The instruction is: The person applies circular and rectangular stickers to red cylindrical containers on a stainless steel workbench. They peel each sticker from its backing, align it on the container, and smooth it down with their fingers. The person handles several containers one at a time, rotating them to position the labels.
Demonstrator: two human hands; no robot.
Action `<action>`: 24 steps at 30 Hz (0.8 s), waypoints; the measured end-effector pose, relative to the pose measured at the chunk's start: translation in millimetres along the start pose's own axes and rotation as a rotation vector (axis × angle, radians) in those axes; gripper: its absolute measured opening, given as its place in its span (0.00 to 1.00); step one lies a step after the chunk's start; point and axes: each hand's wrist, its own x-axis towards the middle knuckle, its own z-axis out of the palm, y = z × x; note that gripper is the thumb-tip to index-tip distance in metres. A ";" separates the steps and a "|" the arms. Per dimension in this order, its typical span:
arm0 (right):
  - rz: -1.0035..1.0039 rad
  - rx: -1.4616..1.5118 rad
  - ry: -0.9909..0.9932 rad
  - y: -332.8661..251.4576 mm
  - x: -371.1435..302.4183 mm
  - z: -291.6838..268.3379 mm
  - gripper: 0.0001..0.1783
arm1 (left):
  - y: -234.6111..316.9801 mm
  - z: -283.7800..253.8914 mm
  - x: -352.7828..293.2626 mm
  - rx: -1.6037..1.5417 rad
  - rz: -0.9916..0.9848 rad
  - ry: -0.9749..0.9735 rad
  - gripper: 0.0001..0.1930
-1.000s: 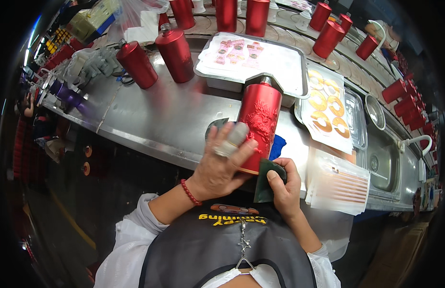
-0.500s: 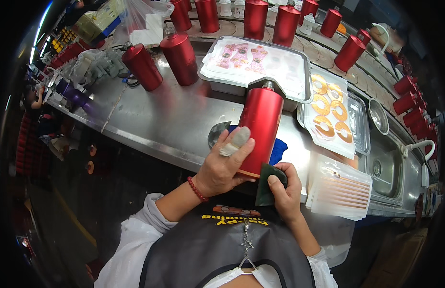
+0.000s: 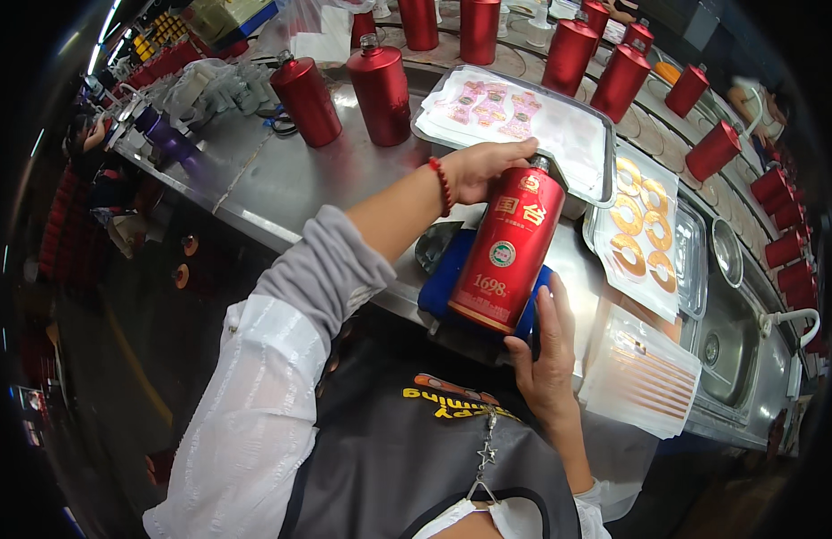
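Note:
A red bottle (image 3: 510,242) with gold lettering and a round green-and-white emblem lies tilted on a blue cloth (image 3: 441,277) at the counter's front edge, its neck pointing away from me. My left hand (image 3: 480,171) reaches across and grips the bottle at its shoulder, some fingers hidden behind it. Beside the bottle's base, my right hand (image 3: 550,368) is open, fingers stretched and thumb apart, close to or lightly touching its lower right side. The dark green scraper does not show now.
Beyond the bottle stands a metal tray (image 3: 604,184) with pink decal sheets. Gold ring decals (image 3: 627,216) and striped decal sheets (image 3: 645,377) lie to the right, near a sink (image 3: 730,359). Two red bottles (image 3: 380,94) stand at left; several more stand on the conveyor (image 3: 667,135).
My left hand has moved from the bottle's lower side up to its shoulder. The bottle now shows its printed face. My right hand has opened and no longer holds the scraper.

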 end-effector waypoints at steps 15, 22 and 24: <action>-0.355 -0.093 -0.285 -47.8 42.0 32.0 0.33 | -42.4 -56.6 -294.0 -0.049 0.769 0.637 0.17; -0.227 -0.043 -0.410 -83.4 68.8 112.3 0.20 | -167.9 -192.8 -484.4 0.105 0.912 1.594 0.16; -0.269 -0.093 -0.437 -89.5 74.9 129.3 0.20 | -198.2 -255.9 -496.2 0.337 0.694 1.827 0.19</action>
